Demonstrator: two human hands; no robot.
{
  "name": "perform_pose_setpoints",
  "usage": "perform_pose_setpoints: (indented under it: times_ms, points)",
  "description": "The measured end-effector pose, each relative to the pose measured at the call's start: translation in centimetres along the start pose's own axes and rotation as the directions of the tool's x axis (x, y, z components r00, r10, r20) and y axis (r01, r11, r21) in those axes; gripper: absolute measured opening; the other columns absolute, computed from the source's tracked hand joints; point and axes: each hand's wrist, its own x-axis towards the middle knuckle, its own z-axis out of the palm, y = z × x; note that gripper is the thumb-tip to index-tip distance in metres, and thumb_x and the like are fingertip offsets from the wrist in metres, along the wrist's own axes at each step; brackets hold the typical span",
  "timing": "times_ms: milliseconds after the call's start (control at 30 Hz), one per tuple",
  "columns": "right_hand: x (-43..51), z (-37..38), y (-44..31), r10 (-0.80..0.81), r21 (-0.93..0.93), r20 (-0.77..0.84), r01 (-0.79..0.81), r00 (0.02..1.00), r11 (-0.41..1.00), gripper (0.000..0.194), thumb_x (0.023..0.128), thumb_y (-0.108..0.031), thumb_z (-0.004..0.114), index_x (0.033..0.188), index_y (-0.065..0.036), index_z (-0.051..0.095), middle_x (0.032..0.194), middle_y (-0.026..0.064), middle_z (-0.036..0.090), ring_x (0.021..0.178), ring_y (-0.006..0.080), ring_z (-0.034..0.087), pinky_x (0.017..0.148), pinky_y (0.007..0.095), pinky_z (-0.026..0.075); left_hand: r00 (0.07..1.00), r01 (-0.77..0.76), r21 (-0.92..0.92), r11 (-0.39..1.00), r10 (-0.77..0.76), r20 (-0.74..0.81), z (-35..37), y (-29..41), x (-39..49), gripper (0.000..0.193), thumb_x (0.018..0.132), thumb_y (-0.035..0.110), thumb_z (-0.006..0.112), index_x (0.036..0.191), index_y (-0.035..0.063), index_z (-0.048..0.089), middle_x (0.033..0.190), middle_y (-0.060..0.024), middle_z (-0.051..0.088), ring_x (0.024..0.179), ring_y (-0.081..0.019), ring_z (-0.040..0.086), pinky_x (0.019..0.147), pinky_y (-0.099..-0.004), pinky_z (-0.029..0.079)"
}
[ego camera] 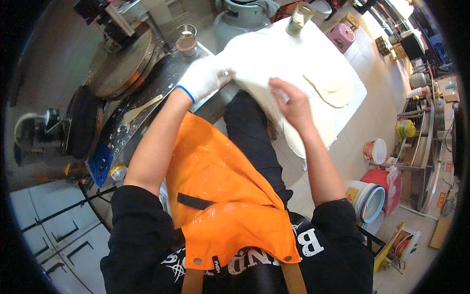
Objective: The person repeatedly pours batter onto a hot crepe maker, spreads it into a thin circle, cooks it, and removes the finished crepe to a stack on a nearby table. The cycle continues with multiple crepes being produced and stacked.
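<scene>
A large white cloth (264, 47) covers a surface in front of me, bright and partly washed out. My left hand (205, 77), in a white knit glove with a blue cuff, is at the cloth's near left edge; whether its fingers grip anything is unclear. My bare right hand (293, 101) hovers or rests over the near part of the cloth with its fingers curled; glare hides what they touch. Right of it lies a flat round sheet of pale dough (332, 90), partly folded. Another pale, flat piece (312, 136) hangs near the cloth's front edge, below my right wrist.
At left, a round griddle (121, 70) stands by a dark counter with a wooden spatula (142, 109) and a metal cup (186, 45). A glass jar (300, 19) stands at the cloth's far edge, near a gas cylinder (240, 24). Buckets (372, 202) and a pink stool (341, 36) are at right.
</scene>
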Motion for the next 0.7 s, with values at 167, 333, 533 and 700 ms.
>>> perform_pose_setpoints:
  times_ms: [167,333,533,700]
  points:
    - [-7.0,7.0,4.5,0.026,-0.239,0.161,0.013,0.987,0.971,0.072,0.102,-0.021,0.086,0.164,0.000,0.056,0.176,0.0224,0.051,0.169,0.0413,0.042,0.139,0.0590,0.034,0.999,-0.048,-0.057,0.997,0.050,0.018,11.0,1.7,2.2,0.027,0.107,0.024,0.075,0.130,0.0100,0.080,0.125,-0.0190,0.081,0.117,-0.0388,0.077,0.100,-0.0506,0.061]
    - [-8.3,8.7,4.7,0.145,-0.202,0.179,-0.108,0.973,0.973,0.080,0.098,-0.019,0.088,0.167,0.001,0.053,0.180,0.0235,0.046,0.171,0.0417,0.039,0.139,0.0627,0.030,0.959,0.123,0.014,0.992,-0.122,0.254,16.7,3.8,9.4,0.077,0.103,0.071,0.066,0.155,0.0142,0.072,0.164,-0.0259,0.064,0.150,-0.0485,0.060,0.130,-0.0636,0.040]
    - [-5.6,6.0,4.0,0.143,-0.266,0.248,-0.075,0.958,0.961,0.049,0.100,-0.016,0.084,0.145,0.000,0.071,0.164,0.0206,0.064,0.160,0.0426,0.053,0.134,0.0678,0.033,0.946,0.309,0.173,0.935,-0.322,0.049,14.7,-3.2,4.9,0.109,0.092,0.074,0.073,0.166,-0.0054,0.056,0.179,-0.0305,0.045,0.172,-0.0471,0.032,0.141,-0.0649,0.014]
    - [7.0,11.3,-0.4,-0.130,-0.032,-0.108,0.127,0.986,0.991,0.047,0.095,-0.015,0.089,0.139,-0.002,0.075,0.137,0.0205,0.077,0.130,0.0422,0.071,0.120,0.0522,0.050,0.916,0.312,0.004,0.950,-0.299,-0.268,11.5,-1.6,-8.9,0.078,0.097,0.045,0.084,0.153,-0.0052,0.062,0.167,-0.0292,0.055,0.164,-0.0506,0.042,0.137,-0.0619,0.030]
